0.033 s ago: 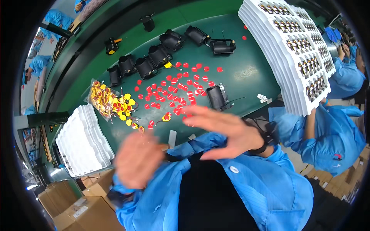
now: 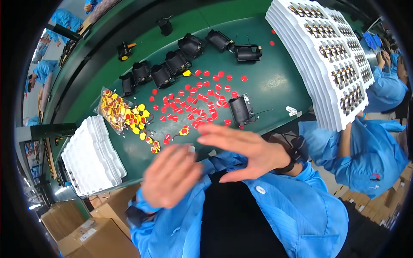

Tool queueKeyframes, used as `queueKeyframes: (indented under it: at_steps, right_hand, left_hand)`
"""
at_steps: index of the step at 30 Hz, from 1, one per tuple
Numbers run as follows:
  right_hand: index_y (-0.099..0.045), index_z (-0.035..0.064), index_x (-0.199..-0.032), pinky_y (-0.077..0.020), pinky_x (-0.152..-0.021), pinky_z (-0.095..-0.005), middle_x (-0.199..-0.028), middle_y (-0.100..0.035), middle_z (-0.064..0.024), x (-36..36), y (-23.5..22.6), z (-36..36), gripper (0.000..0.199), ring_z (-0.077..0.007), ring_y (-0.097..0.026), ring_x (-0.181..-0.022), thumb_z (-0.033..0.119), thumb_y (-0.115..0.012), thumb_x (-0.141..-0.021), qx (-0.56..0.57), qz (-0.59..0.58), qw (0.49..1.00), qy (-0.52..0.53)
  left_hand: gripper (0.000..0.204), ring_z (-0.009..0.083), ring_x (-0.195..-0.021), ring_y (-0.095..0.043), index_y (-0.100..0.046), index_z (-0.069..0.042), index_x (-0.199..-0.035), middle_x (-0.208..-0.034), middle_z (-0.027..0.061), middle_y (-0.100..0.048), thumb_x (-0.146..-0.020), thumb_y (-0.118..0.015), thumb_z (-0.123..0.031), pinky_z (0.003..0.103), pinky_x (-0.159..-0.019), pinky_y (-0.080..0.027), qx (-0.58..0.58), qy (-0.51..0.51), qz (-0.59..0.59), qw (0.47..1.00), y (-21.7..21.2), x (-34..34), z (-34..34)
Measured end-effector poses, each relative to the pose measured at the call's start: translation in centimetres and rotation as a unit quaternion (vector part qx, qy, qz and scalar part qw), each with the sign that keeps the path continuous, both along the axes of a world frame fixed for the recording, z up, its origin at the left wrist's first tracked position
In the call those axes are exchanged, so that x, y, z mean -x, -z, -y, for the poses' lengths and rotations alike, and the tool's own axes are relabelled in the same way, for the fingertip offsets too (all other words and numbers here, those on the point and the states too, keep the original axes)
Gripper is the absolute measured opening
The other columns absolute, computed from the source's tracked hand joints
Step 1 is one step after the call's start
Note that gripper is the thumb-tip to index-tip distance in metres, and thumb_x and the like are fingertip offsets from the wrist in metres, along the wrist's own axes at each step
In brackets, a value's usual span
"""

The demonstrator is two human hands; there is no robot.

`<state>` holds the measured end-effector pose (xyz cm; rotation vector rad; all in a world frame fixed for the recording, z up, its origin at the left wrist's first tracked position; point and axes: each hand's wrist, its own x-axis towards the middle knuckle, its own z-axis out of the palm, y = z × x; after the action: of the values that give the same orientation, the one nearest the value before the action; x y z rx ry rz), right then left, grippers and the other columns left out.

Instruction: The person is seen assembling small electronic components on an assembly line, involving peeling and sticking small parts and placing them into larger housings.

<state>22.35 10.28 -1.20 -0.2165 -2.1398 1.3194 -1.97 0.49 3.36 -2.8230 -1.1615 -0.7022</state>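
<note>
Over the near edge of the table, my left hand (image 2: 171, 177) is back-up and slightly blurred, its fingers loosely bent and apart, nothing visible in them. Beside it, my right hand (image 2: 254, 151) is open, fingers stretched and thumb spread, above the near end of the scattered red pieces (image 2: 193, 101). Neither hand visibly touches anything on the table. A yellow-and-red piece with a thin wire (image 2: 184, 130) lies just beyond the hands. Past the right fingertips sits a black plastic housing (image 2: 241, 111) with wires.
Several black housings (image 2: 177, 61) stand in an arc along the far side. A clear bag of yellow-and-red pieces (image 2: 112, 109) lies left, beside stacked white trays (image 2: 92, 157). More white trays holding metal parts (image 2: 297, 64) rise at right, next to a person in blue (image 2: 340, 155). Cardboard boxes (image 2: 99, 236) stand lower left.
My left hand has moved right, closer to my right hand, uncovering yellow-and-red pieces on the table. My right hand has shifted slightly left.
</note>
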Motion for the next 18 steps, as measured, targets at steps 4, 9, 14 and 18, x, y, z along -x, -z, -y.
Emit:
queueKeyframes:
  at_steps: [4, 9, 14, 18]
  right_hand:
    - [-0.049, -0.0020, -0.141, -0.0481, -0.105, -0.0417, -0.141, -0.053, -0.0222, -2.0, 1.0, 0.1, 0.082, -0.0368, -0.055, -0.129, 0.010, -0.086, -0.069, 0.029, -0.038, 0.999, 0.004]
    - [-0.052, -0.0067, -0.136, -0.0503, -0.101, -0.0391, -0.133, -0.060, -0.0221, -4.3, 0.8, -0.1, 0.078, -0.0344, -0.062, -0.121, 0.006, -0.086, -0.067, 0.038, -0.011, 0.993, 0.110]
    - [-0.053, -0.0063, -0.135, -0.0502, -0.101, -0.0365, -0.130, -0.062, -0.0209, -5.9, 1.9, 0.0, 0.075, -0.0306, -0.064, -0.119, 0.006, -0.086, -0.068, 0.137, -0.021, 0.982, 0.130]
    - [-0.053, -0.0090, -0.134, -0.0424, -0.109, -0.0406, -0.130, -0.062, -0.0229, -7.3, 3.3, -1.1, 0.078, -0.0301, -0.060, -0.124, 0.005, -0.087, -0.065, 0.250, -0.111, 0.951, 0.145]
  left_hand:
    - [0.035, 0.0342, -0.095, -0.066, -0.068, 0.006, -0.090, -0.097, 0.0191, -0.066, -0.060, -0.066, -0.011, 0.049, -0.093, -0.055, 0.002, 0.014, 0.079, 0.997, 2.1, -5.4, -2.3]
    - [0.036, 0.0337, -0.094, -0.066, -0.067, 0.008, -0.089, -0.097, 0.0199, -0.066, -0.059, -0.065, -0.011, 0.050, -0.094, -0.054, -0.051, -0.012, 0.067, 0.996, 2.6, -8.5, -4.2]
    - [0.043, 0.0387, -0.110, -0.062, -0.065, 0.008, -0.103, -0.110, 0.0243, -0.063, -0.063, -0.066, -0.008, 0.054, -0.101, -0.048, 0.008, 0.019, 0.094, 0.995, 2.7, -8.7, -5.2]
    - [0.066, 0.0460, -0.136, -0.045, -0.056, 0.006, -0.128, -0.141, 0.0283, -0.050, -0.067, -0.080, -0.005, 0.052, -0.112, -0.038, 0.137, -0.156, 0.250, 0.946, 3.4, -8.9, -6.6]
